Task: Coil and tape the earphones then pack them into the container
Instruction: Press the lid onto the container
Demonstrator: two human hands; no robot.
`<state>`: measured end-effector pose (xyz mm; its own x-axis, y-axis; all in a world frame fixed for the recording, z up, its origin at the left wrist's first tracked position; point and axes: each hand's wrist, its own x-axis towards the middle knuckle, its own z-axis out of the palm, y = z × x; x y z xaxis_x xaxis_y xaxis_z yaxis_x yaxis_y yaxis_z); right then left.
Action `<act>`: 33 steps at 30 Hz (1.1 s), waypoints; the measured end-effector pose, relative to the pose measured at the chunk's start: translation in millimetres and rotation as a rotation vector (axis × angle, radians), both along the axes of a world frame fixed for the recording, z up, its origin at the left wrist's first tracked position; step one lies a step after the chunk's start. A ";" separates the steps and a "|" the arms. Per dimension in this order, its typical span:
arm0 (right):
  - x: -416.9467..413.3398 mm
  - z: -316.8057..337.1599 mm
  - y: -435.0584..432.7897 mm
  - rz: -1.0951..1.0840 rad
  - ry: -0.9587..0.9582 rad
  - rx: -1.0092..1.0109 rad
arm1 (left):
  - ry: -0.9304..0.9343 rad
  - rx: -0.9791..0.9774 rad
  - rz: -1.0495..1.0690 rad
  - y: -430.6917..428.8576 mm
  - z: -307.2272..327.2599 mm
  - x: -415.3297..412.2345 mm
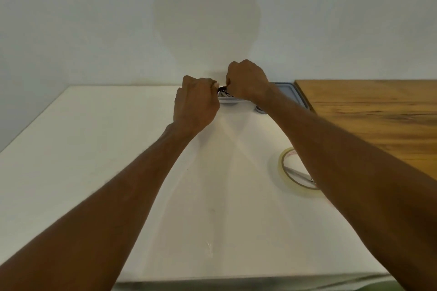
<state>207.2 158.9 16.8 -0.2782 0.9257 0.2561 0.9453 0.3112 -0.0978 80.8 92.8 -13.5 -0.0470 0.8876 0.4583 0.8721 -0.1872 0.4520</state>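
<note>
**At the far end of the white surface: earphones held just above the container**

At the back of the white surface (118, 149), close to the pale wall (94, 19), I have both hands brought together over the job. My left hand (196, 104) has its fingers curled, and its thumb and fingertips pinch one side of a small bundle of dark, thin-corded earphones (222, 89). My right hand (247, 80) is curled the same way and pinches the other side. The bundle sits in the narrow gap between the two hands, directly over the small shallow pale-grey container (228, 101), and looks to be touching or nearly touching its rim. I cannot tell which from this angle.

I judge the task to be near its end. The cord reads as a tight clump and not a loose run, so the coiling looks done. I cannot see whether tape is wrapped round it, because the clump is tiny and half hidden by my fingers. Pale streaks show inside the container, but I cannot make out what they are. What is left is to seat the bundle inside.

A flat grey-blue lid (289, 92) lies behind my right wrist, off the container. A small round grey object (260, 109) peeks out just beside that wrist. Nearer to me, partly under my right forearm, the clear roll of adhesive tape (280, 169) lies flat with a slim metallic tool (298, 174) across its middle. The brown wooden top (378, 113) adjoins on the right.
</note>
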 end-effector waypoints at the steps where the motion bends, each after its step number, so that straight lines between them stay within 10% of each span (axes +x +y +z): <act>1: 0.3 0.7 -0.7 0.026 -0.043 -0.032 | 0.069 -0.011 -0.012 -0.9 0.2 -0.2; 13: 44.4 5.2 -43.2 -0.351 0.442 0.139 | 0.279 0.001 -0.165 -11.5 3.7 23.6; 19: 55.3 -13.0 -73.2 -0.365 0.225 -0.118 | 0.209 0.032 -0.209 -23.7 2.9 38.7; 33: 48.2 -10.0 -82.0 -0.177 -0.179 0.244 | -0.034 0.093 -0.229 -36.0 8.6 34.4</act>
